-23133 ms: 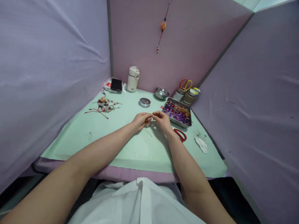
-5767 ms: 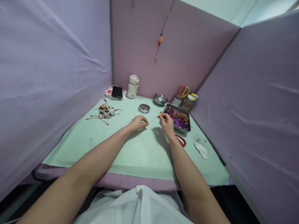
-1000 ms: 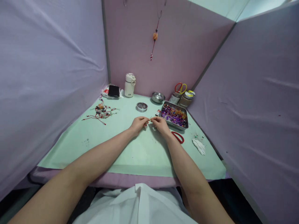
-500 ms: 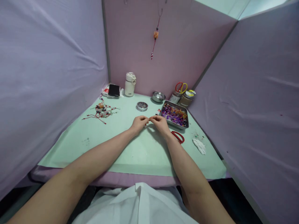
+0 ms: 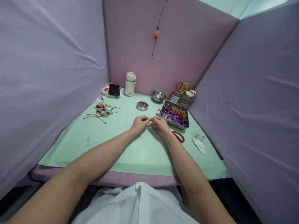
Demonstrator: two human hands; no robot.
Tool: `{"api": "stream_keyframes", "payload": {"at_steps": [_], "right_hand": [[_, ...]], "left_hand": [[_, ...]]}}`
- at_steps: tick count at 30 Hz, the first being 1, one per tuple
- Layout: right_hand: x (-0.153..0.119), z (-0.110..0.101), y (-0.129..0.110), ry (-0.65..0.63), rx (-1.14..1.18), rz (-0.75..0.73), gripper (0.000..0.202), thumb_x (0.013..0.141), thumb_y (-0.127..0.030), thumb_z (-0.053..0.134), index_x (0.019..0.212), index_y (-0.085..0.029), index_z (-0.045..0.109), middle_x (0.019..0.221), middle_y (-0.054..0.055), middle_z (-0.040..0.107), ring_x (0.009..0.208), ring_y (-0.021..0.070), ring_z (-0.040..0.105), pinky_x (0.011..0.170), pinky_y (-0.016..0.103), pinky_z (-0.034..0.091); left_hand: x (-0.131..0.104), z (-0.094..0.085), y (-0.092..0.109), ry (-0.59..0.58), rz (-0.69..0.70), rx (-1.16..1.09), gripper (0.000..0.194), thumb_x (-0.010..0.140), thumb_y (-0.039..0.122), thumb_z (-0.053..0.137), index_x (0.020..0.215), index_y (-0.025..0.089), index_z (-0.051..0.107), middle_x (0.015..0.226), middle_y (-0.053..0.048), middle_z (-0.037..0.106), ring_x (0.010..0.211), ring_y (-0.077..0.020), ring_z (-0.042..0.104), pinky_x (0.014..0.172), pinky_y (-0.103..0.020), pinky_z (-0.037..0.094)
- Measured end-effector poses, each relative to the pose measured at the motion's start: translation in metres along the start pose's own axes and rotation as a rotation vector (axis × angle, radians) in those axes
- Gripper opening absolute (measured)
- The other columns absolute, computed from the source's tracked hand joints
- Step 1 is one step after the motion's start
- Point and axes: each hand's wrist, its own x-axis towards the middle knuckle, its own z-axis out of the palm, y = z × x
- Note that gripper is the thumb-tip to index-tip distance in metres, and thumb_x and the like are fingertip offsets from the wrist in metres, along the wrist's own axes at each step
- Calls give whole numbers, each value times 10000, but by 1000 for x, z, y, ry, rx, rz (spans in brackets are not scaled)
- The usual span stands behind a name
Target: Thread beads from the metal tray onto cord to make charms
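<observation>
Counter [image 5: 140, 155]: pale green surface, occupies mid to lower frame. Beaded strands [image 5: 104, 110]: bunched, left of centre. Metal tray [image 5: 178, 125]: right of centre, filled with purple and orange beadwork. Right hand [image 5: 161, 124]: frame centre, grip narrow; cannot tell whether it holds anything. Left hand [image 5: 140, 123]: just beside it, grip pinched. Red handle [image 5: 178, 136]: below the tray. Small beaded piece [image 5: 147, 125]: frame centre, held in the left hand, mostly hidden.
</observation>
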Motion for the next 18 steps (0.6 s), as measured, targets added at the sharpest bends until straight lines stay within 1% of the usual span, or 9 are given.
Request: {"api": "stream_keyframes", "payload": {"at_steps": [3, 6, 8, 11, 14, 16, 18], "right_hand": [[2, -1, 2, -74, 62, 33, 110, 551, -201, 638, 602, -158, 550, 533, -50, 377, 484, 51, 258, 413, 200, 172], [4, -3, 4, -118, 99, 58, 119, 554, -172, 641, 584, -155, 527, 530, -55, 350, 490, 47, 235, 410, 190, 153], [5, -4, 5, -128, 119, 67, 121, 560, -174, 640, 587, -155, 523, 533, -57, 346, 495, 48, 242, 409, 187, 152], [5, -4, 5, -138, 126, 91, 129, 575, -209, 636, 603, -157, 521, 556, -45, 392, 498, 51, 277, 411, 191, 159], [2, -2, 4, -160, 51, 106, 136, 570, -218, 621, 591, -165, 498, 560, -42, 404, 492, 51, 292, 413, 196, 145], [1, -1, 4, -127, -47, 73, 133, 577, -232, 613, 594, -172, 495, 543, -48, 390, 485, 54, 294, 416, 196, 159], [0, -1, 3, -42, -134, -5, 132, 597, -269, 614, 635, -180, 524, 551, -50, 403, 493, 62, 321, 427, 194, 207]], "left_hand": [[1, 0, -1, 43, 19, -23, 229, 677, 346, 569, 686, 142, 672, 633, -17, 616, 566, -110, 489, 567, -246, 381], [2, 0, -2, 71, 2, -85, 236, 675, 360, 589, 698, 144, 682, 647, -21, 626, 585, -113, 505, 575, -246, 391], [3, 0, -2, 73, -27, -143, 241, 665, 371, 614, 706, 145, 686, 657, -22, 628, 595, -113, 508, 572, -246, 389], [3, 1, -1, 81, -94, -260, 246, 635, 378, 658, 705, 145, 689, 664, -25, 625, 596, -110, 502, 563, -247, 379], [3, 2, 2, 53, -156, -379, 237, 600, 355, 693, 697, 139, 692, 648, -26, 612, 579, -98, 486, 564, -248, 369], [3, 2, 2, 26, -186, -429, 228, 585, 339, 703, 686, 135, 689, 632, -24, 600, 564, -90, 475, 555, -245, 357], [3, 2, 1, 21, -203, -448, 222, 579, 332, 707, 672, 132, 679, 606, -13, 576, 544, -82, 459, 537, -241, 341]]}}
